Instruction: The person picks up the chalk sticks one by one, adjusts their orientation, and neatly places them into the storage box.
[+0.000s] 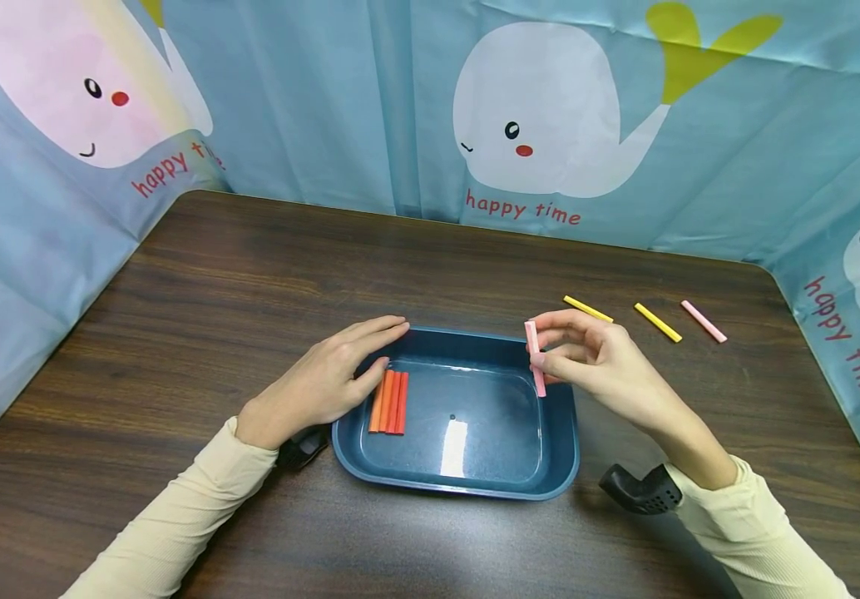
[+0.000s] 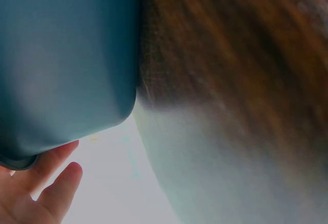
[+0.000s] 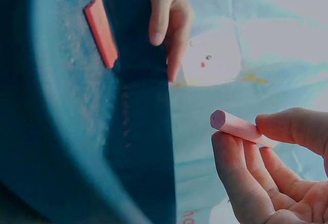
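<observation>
My right hand (image 1: 598,358) pinches a pink chalk stick (image 1: 536,359) between thumb and fingertips, above the right wall of a dark blue tray (image 1: 467,399). In the right wrist view, the stick's hexagonal end (image 3: 218,119) faces the camera. My left hand (image 1: 333,374) rests at the tray's far left corner, fingers nearly straight along the rim and thumb over the inside. Part of that hand (image 2: 38,188) shows past the tray wall in the left wrist view. Several orange and red chalk sticks (image 1: 388,403) lie side by side on the tray's left floor.
Beyond my right hand, two yellow chalk sticks (image 1: 658,323) and another pink chalk stick (image 1: 704,321) lie on the dark wooden table (image 1: 250,274). A light blue curtain (image 1: 340,108) printed with whales hangs along the back and sides.
</observation>
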`<state>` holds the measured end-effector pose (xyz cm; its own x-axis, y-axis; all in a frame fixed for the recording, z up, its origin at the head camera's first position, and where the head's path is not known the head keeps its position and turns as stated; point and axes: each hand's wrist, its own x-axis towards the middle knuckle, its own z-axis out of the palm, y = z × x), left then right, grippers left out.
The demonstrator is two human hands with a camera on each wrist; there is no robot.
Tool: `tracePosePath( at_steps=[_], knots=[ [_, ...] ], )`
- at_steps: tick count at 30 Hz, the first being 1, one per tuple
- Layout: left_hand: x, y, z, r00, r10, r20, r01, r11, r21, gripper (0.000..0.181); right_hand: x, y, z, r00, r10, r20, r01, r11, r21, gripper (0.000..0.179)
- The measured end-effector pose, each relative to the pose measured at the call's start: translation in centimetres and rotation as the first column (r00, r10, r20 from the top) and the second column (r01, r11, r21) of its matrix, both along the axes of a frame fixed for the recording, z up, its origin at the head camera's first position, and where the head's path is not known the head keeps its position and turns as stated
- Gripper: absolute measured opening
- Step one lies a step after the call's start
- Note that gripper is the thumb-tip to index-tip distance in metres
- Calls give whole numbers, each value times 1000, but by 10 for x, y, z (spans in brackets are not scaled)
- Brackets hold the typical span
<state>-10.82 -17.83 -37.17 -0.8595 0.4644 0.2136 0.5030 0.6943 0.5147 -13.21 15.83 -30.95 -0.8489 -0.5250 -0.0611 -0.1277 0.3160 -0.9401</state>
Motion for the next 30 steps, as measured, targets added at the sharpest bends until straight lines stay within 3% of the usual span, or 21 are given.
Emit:
tracePosePath(
  at_steps=[14,30],
  knots=[
    [0,0,1,1000,4,5,-4,1000,-6,49,-6,-30,6,1000,12,11,-12,1000,25,35],
    [1,0,1,1000,8,18,-8,1000,-10,49,-16,-61,-9,995,69,69,-76,992,101,39]
  ],
)
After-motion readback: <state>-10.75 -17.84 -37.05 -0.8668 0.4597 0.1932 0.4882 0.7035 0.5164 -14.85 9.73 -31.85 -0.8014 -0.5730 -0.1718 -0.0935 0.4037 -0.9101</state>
